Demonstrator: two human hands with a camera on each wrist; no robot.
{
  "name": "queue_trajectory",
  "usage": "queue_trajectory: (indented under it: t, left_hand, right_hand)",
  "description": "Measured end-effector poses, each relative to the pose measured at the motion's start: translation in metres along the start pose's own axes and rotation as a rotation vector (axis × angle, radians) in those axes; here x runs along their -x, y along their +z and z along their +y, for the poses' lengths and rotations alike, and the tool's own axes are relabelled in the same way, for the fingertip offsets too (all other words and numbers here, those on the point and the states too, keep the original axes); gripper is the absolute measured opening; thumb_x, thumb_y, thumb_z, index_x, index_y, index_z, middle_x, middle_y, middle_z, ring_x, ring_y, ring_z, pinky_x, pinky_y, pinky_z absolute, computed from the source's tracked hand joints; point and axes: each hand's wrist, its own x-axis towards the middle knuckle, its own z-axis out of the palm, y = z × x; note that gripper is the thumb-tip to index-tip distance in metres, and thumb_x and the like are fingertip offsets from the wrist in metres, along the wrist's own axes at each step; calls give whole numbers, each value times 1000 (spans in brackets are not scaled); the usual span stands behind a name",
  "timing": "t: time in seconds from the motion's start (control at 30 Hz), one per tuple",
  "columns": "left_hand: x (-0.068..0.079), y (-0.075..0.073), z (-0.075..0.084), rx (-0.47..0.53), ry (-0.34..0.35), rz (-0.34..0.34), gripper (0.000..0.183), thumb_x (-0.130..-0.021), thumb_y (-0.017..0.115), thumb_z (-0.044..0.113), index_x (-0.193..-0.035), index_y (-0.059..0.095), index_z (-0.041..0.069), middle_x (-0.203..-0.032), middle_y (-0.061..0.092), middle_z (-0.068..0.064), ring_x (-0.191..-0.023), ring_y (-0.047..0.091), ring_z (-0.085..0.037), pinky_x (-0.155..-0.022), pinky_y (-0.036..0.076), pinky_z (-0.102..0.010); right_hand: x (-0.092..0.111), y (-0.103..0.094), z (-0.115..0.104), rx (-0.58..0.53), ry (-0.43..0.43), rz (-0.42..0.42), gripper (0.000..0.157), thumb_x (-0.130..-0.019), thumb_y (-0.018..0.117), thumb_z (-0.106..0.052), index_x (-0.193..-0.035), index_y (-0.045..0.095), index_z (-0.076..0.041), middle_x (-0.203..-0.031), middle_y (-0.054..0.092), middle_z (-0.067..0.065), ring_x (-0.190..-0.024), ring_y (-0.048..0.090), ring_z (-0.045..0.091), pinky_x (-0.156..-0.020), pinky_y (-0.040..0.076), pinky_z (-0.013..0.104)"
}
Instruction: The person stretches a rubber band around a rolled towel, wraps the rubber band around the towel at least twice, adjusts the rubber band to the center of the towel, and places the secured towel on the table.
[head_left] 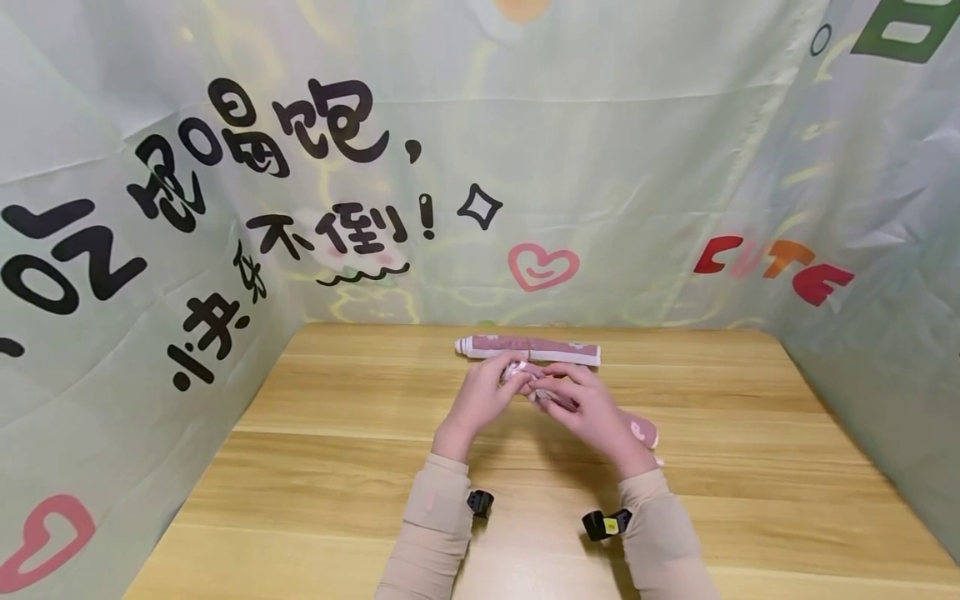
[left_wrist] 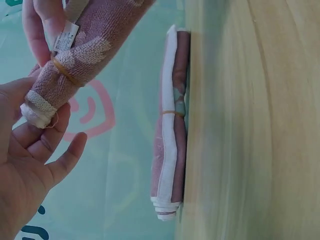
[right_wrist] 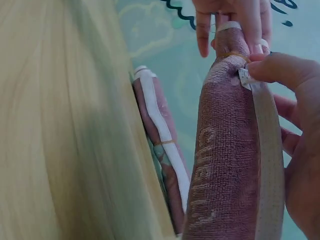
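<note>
Both hands hold a rolled pink towel raised above the table. A tan rubber band circles the roll near its white-edged end. My left hand grips that end, thumb on one side and fingers on the other. Close to the band and a small white tag, the thumb and fingers of my right hand pinch the towel; whether they also hold the band I cannot tell. In the right wrist view, the towel's pale border runs along the roll beneath that hand.
A second rolled towel, pink with white edging and a rubber band at its middle, lies at the back of the wooden table. Printed fabric walls enclose the table at the back and both sides.
</note>
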Motion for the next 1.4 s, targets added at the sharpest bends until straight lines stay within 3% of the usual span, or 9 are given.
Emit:
queue_trajectory:
  t: [0.13,0.27,0.63,0.8,0.97,1.07,1.17,1.3,1.4]
  left_hand:
    - [0,0,0,5,0,5,22,-95,62,26,-111,66,10,-96,72,-7,-81,68,-14,-70,55,-24]
    - [0,1,0,4,0,11,22,-95,63,25,-110,67,9,-94,72,-7,-79,67,-14,-69,54,-25]
    - [0,-5,-2,44,-159,38,20,-93,65,26,-107,67,12,-87,70,-7,-65,56,-11,-58,47,-22]
    - [1,-13,-8,106,-237,82,20,-92,67,26,-105,69,11,-83,69,-7,-61,52,-9,-55,47,-22]
    - [1,-18,-8,106,-209,88,21,-91,68,25,-106,70,10,-86,71,-8,-63,52,-9,-57,46,-22]
    - [0,-17,-6,100,-159,31,21,-92,67,25,-109,69,12,-88,70,-7,-64,52,-10,-58,45,-22]
    - [1,-16,-6,126,-133,-26,22,-93,65,26,-110,68,13,-78,64,-8,-59,46,-8,-54,41,-21]
    - [2,-16,-10,156,-107,-44,24,-93,65,26,-111,68,11,-75,61,-4,-55,40,-6,-52,38,-19]
    - [2,-15,-12,175,-61,-29,22,-92,66,25,-110,69,12,-79,64,-1,-54,40,-4,-50,38,-19]
  right_hand:
    - [-3,3,-6,181,-63,17,26,-77,80,-11,-101,73,-13,-113,66,10,-103,58,28,-86,54,44]
    - [-6,6,-11,256,-71,10,20,-76,79,-13,-94,70,-13,-112,65,11,-101,58,29,-86,53,44]
    - [-3,6,-8,230,-85,-76,15,-74,77,-15,-78,63,-20,-123,60,11,-116,52,31,-93,48,57]
    - [0,0,-2,219,-41,-101,14,-77,78,-19,-77,65,-22,-125,59,10,-120,48,32,-94,43,58]
    - [2,-5,1,216,9,-99,13,-79,76,-20,-78,64,-24,-124,58,8,-119,48,31,-92,44,56]
    - [1,-5,1,173,10,-88,14,-79,77,-17,-79,64,-22,-121,61,8,-114,52,29,-90,46,53]
    - [1,-6,-1,44,54,-93,13,-80,76,-9,-82,67,-18,-118,63,9,-109,57,28,-91,52,46]
    - [1,-10,-4,-188,203,-114,13,-84,72,-2,-92,66,-10,-115,65,11,-107,62,29,-89,57,42]
    - [1,-14,-3,-261,317,-128,20,-86,71,-6,-103,61,-9,-111,66,11,-101,63,27,-88,56,42]
